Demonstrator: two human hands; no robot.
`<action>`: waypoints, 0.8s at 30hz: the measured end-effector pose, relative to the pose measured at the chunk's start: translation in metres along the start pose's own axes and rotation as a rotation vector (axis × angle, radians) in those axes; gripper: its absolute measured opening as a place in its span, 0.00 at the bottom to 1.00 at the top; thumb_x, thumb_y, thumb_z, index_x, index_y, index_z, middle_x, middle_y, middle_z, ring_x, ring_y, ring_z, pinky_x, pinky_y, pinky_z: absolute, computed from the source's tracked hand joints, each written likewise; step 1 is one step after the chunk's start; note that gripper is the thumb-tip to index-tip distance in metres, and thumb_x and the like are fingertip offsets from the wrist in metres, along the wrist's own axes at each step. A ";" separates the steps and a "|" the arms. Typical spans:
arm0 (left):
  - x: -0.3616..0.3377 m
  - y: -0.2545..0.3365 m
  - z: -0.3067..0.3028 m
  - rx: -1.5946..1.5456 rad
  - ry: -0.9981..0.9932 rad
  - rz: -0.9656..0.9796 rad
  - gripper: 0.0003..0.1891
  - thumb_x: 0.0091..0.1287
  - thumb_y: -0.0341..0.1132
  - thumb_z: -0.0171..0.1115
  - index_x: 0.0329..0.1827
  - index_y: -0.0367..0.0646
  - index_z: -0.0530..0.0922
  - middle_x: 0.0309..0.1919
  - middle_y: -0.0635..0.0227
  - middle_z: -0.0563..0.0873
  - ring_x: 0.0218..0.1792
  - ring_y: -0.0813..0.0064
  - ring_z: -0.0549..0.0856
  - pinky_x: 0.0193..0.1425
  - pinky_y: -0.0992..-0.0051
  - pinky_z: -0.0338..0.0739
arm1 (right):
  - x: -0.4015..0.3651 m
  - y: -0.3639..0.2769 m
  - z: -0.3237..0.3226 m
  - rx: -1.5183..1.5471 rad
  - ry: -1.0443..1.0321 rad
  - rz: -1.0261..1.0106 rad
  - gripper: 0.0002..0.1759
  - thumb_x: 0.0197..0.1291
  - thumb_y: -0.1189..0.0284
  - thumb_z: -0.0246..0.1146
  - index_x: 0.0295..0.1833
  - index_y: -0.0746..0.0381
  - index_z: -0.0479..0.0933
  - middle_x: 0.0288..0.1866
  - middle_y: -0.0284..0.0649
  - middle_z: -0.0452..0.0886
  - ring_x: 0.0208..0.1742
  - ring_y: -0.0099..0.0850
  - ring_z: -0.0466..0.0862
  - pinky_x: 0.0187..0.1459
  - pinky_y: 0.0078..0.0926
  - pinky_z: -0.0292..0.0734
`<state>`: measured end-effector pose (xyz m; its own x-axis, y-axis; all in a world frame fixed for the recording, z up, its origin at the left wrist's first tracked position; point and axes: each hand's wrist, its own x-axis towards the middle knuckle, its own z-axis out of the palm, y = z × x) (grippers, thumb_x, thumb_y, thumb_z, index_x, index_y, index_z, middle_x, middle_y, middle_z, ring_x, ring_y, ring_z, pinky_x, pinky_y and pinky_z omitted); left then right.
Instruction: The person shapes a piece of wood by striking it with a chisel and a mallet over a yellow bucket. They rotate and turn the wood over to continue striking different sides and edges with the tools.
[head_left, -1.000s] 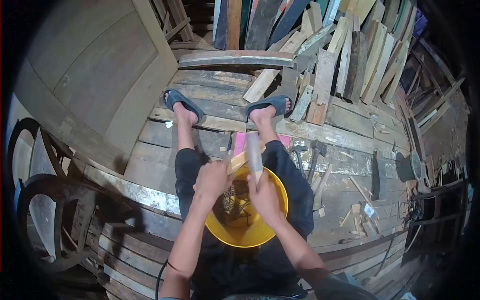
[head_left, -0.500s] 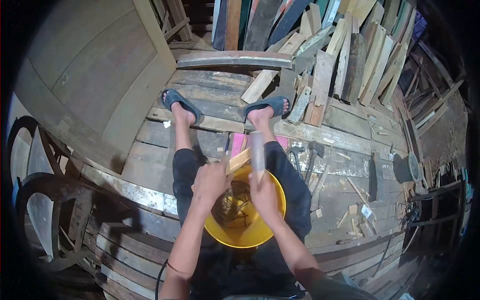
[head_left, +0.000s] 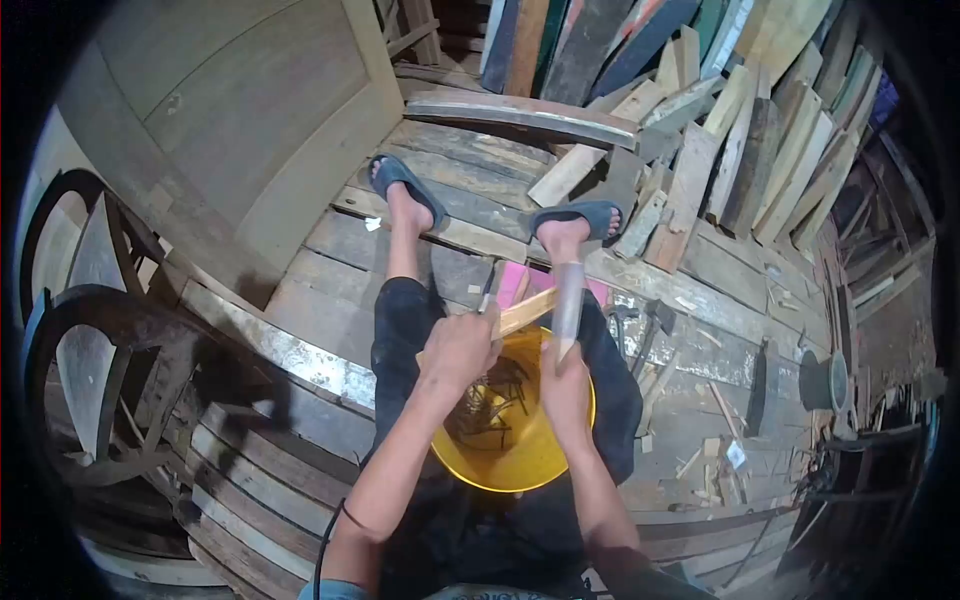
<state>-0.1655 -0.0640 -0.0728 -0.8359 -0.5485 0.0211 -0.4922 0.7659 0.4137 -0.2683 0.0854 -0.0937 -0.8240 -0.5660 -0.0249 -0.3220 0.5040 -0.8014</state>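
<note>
Between the knees stands a yellow bucket (head_left: 522,463), with several dark thin pieces (head_left: 492,405) lying inside. Over its left rim, my left hand (head_left: 458,352) is closed around a pale wooden stick (head_left: 526,313) that slants up to the right. My right hand (head_left: 566,388), above the right side of the bucket, grips a flat-bladed tool (head_left: 568,300) by its pale handle. The blade points away from me, smeared by motion, and overlaps the stick's far end in this view. A pink piece (head_left: 512,282) lies on the floor beyond the bucket.
A hammer-like tool (head_left: 660,318) lies right of the knee. Wooden boards (head_left: 690,190) lean at the back right, near a curved beam (head_left: 520,112). A large wooden panel (head_left: 250,110) stands at left. A grey bucket (head_left: 822,380) and wood scraps (head_left: 712,470) are at right.
The whole scene has shifted right in view as the head turned. Both hands keep their grips on the stick and the bladed tool; more of the bucket's inside shows.
</note>
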 end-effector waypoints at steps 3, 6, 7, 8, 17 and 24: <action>-0.001 -0.001 -0.006 0.003 -0.003 0.008 0.17 0.59 0.33 0.68 0.48 0.35 0.78 0.27 0.49 0.87 0.34 0.50 0.90 0.40 0.54 0.84 | -0.022 0.000 -0.002 -0.306 -0.196 -0.143 0.19 0.75 0.64 0.58 0.50 0.74 0.73 0.34 0.64 0.83 0.37 0.60 0.85 0.36 0.48 0.77; -0.003 0.001 -0.003 -0.015 0.005 0.009 0.18 0.60 0.33 0.68 0.50 0.35 0.79 0.28 0.48 0.87 0.35 0.50 0.90 0.41 0.54 0.84 | 0.003 -0.006 -0.003 0.064 0.020 0.065 0.20 0.73 0.63 0.59 0.45 0.74 0.74 0.31 0.63 0.83 0.37 0.60 0.86 0.36 0.54 0.76; -0.003 0.001 -0.004 -0.010 0.015 0.021 0.18 0.60 0.33 0.68 0.51 0.35 0.79 0.28 0.48 0.87 0.35 0.50 0.90 0.41 0.54 0.84 | -0.003 -0.004 0.003 0.057 -0.031 -0.072 0.21 0.72 0.61 0.60 0.47 0.73 0.74 0.31 0.63 0.83 0.37 0.60 0.86 0.37 0.53 0.78; -0.002 0.000 -0.005 -0.030 -0.007 0.016 0.20 0.60 0.34 0.68 0.54 0.34 0.78 0.29 0.48 0.88 0.35 0.49 0.89 0.42 0.53 0.84 | -0.016 -0.003 0.009 -0.105 -0.113 -0.148 0.21 0.72 0.60 0.60 0.48 0.72 0.74 0.31 0.64 0.83 0.37 0.61 0.86 0.37 0.54 0.78; 0.001 0.001 -0.002 0.026 -0.014 0.000 0.20 0.59 0.34 0.69 0.53 0.35 0.78 0.28 0.47 0.87 0.33 0.47 0.89 0.41 0.52 0.84 | -0.036 0.001 0.017 -0.265 -0.154 -0.212 0.23 0.72 0.57 0.59 0.47 0.71 0.75 0.29 0.62 0.83 0.33 0.60 0.85 0.35 0.56 0.79; 0.002 0.000 0.005 0.038 0.013 -0.021 0.23 0.58 0.37 0.71 0.55 0.37 0.78 0.29 0.46 0.88 0.33 0.46 0.89 0.41 0.52 0.84 | -0.029 0.005 0.019 -0.159 -0.093 -0.211 0.23 0.71 0.58 0.60 0.49 0.72 0.72 0.28 0.62 0.82 0.31 0.62 0.84 0.33 0.58 0.77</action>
<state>-0.1684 -0.0636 -0.0778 -0.8224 -0.5683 0.0247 -0.5182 0.7664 0.3794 -0.2376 0.0921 -0.1086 -0.6869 -0.7231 0.0722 -0.5574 0.4605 -0.6908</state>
